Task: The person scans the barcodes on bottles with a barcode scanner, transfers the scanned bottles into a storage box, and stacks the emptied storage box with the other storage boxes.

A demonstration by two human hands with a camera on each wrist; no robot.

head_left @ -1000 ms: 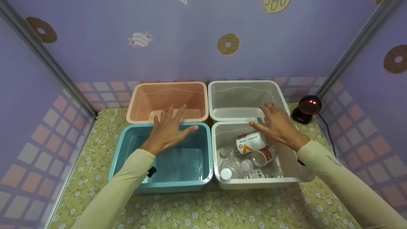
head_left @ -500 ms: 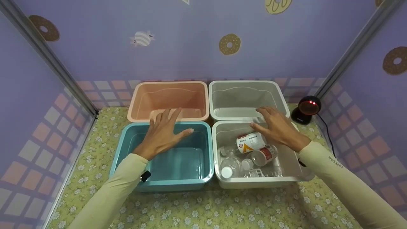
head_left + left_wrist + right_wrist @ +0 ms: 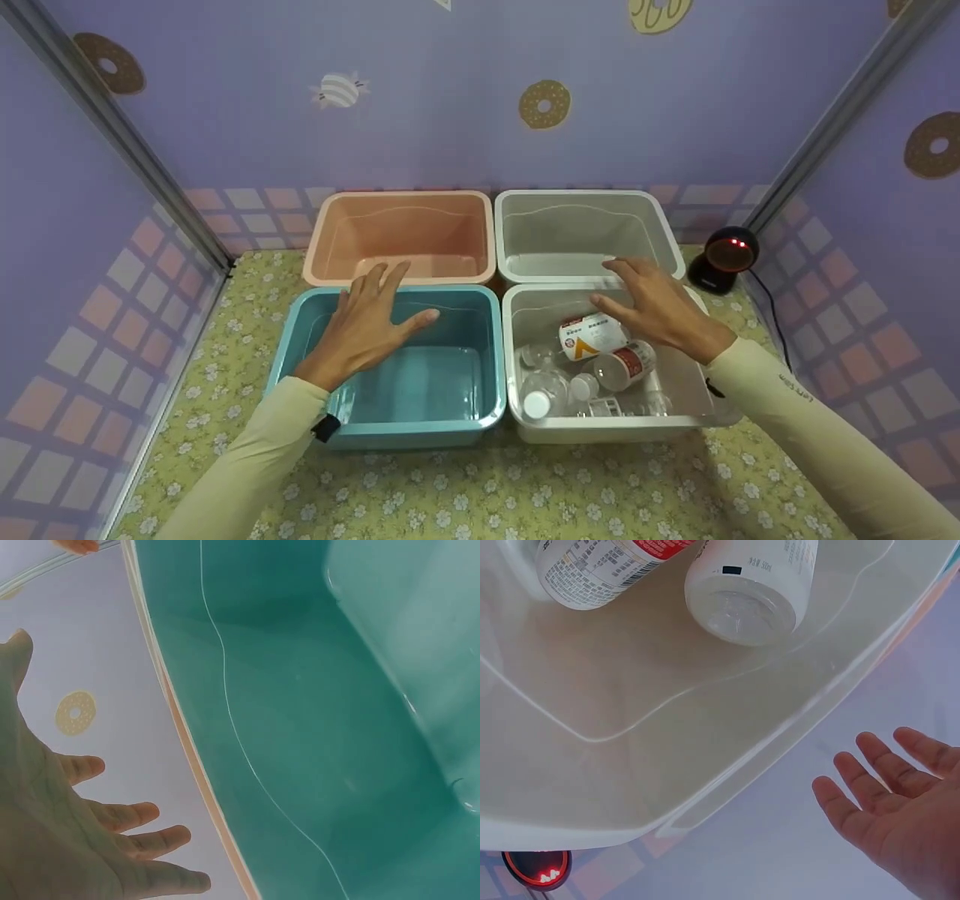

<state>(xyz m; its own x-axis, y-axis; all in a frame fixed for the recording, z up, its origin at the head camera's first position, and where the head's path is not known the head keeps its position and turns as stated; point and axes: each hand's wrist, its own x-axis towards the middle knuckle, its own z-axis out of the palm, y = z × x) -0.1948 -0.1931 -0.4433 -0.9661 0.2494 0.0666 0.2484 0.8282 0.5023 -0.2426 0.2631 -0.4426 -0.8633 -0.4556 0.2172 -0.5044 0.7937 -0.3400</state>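
Above the teal bin (image 3: 420, 390), my left hand (image 3: 361, 326) hovers with spread fingers and holds nothing; the left wrist view shows its palm (image 3: 52, 840). My right hand (image 3: 664, 307) hangs over the right side of the front white bin (image 3: 694, 382), fingers loosely extended, touching nothing. Inside that bin lie a white-labelled bottle (image 3: 592, 336), a clear bottle with a red label (image 3: 626, 366), a clear bottle with a white cap (image 3: 544, 394) and other clear plastic pieces. Two of the labelled bottles, one with a red band (image 3: 600, 570), show in the right wrist view.
Behind the teal bin stands an orange bin (image 3: 397, 232), and behind the front white one a second white bin (image 3: 585, 225). A black scanner (image 3: 724, 259) with red lights and a cable sits at the right. Walls enclose the flowered tabletop (image 3: 442, 495) at the back and sides.
My left hand has drifted left and slightly toward me over the teal bin. The right hand has hardly moved, its fingers a little closer together. The bottles lie as before.
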